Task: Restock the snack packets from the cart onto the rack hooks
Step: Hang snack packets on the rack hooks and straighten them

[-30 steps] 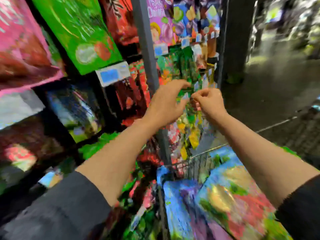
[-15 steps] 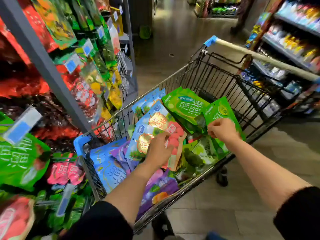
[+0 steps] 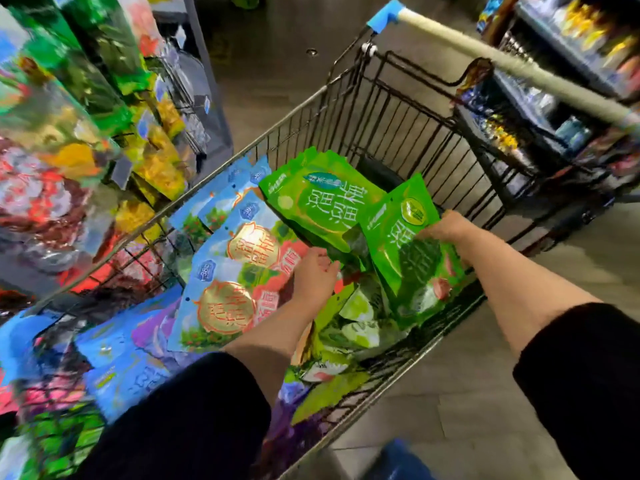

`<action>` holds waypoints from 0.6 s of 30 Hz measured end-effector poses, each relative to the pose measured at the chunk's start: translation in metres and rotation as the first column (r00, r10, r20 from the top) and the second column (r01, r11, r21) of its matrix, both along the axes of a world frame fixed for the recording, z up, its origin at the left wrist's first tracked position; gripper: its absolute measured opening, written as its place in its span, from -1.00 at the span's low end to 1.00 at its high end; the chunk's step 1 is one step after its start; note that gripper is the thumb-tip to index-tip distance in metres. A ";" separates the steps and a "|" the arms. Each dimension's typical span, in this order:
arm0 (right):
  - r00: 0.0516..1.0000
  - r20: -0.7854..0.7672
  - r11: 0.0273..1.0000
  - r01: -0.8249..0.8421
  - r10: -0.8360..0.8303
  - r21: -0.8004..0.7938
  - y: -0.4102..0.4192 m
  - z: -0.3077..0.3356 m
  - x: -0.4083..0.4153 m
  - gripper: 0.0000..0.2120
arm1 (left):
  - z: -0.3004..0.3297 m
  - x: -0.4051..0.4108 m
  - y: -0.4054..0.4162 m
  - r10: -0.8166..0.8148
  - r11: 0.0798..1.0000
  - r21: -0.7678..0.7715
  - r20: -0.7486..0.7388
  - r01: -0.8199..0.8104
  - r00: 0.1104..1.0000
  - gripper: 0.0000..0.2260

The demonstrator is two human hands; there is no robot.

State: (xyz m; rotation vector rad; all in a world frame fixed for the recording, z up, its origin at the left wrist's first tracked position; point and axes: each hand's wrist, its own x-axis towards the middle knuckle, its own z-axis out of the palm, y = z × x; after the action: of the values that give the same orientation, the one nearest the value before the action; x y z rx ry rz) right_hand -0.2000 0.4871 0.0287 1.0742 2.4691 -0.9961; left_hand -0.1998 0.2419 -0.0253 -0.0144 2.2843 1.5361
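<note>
Right hand (image 3: 446, 226) now lifting green packet (image 3: 408, 244) — cart (image 3: 398, 109) holding blue packets (image 3: 235, 271), left hand (image 3: 313, 275) among them

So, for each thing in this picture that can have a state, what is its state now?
Black wire shopping cart: loaded with packets, far end bare.
Bright green snack packet at the right: tilted up, gripped by the right hand.
Second green packet: lying flat, untouched.
Blue-and-red packets: lying stacked; the left hand is at their edge, grip unclear.
Rack packets: hanging.
</note>
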 end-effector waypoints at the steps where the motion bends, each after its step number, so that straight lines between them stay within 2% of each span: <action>1: 1.000 0.020 1.000 -0.024 0.024 0.003 0.002 0.000 -0.007 -0.65 | -0.004 -0.006 0.008 0.023 1.000 0.009 0.026 -0.023 0.999 -0.67; 5: 0.986 0.107 0.992 -0.125 0.128 -0.033 0.018 -0.020 -0.019 -0.60 | -0.012 -0.021 0.039 0.014 1.000 0.018 0.068 -0.015 0.998 -0.71; 7: 0.991 0.111 0.997 -0.081 0.080 0.008 0.030 -0.034 -0.019 -0.52 | -0.015 -0.024 0.053 0.035 0.997 0.059 0.132 -0.043 0.991 -0.70; 9: 0.994 0.108 0.997 -0.015 0.007 0.077 0.038 -0.044 -0.019 -0.28 | -0.027 -0.024 0.063 0.057 0.995 0.072 0.156 -0.069 0.986 -0.67; 11: 0.996 0.068 0.991 0.043 -0.052 0.130 0.038 -0.046 -0.022 -0.19 | -0.035 -0.021 0.068 0.071 0.992 0.091 0.153 -0.086 0.986 -0.63; 13: 0.995 -0.023 0.987 0.099 -0.097 0.126 0.034 -0.045 -0.027 -0.18 | -0.036 -0.018 0.072 0.098 0.989 0.101 0.127 -0.111 0.987 -0.70; 15: 0.983 -0.088 0.984 0.168 -0.163 0.052 0.029 -0.045 -0.028 -0.23 | -0.027 -0.016 0.077 0.110 0.977 0.166 0.125 -0.130 0.986 -0.68; 18: 0.966 -0.108 0.971 0.228 -0.235 -0.079 0.028 -0.047 -0.029 -0.31 | -0.008 -0.012 0.085 0.119 0.955 0.248 0.180 -0.162 0.977 -0.63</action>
State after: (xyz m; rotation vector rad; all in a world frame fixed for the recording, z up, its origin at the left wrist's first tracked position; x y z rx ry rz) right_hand -0.2286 0.5149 -0.0184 1.3421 2.4197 -1.2326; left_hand -0.2121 0.3268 -0.0336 -0.2276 1.9762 1.8272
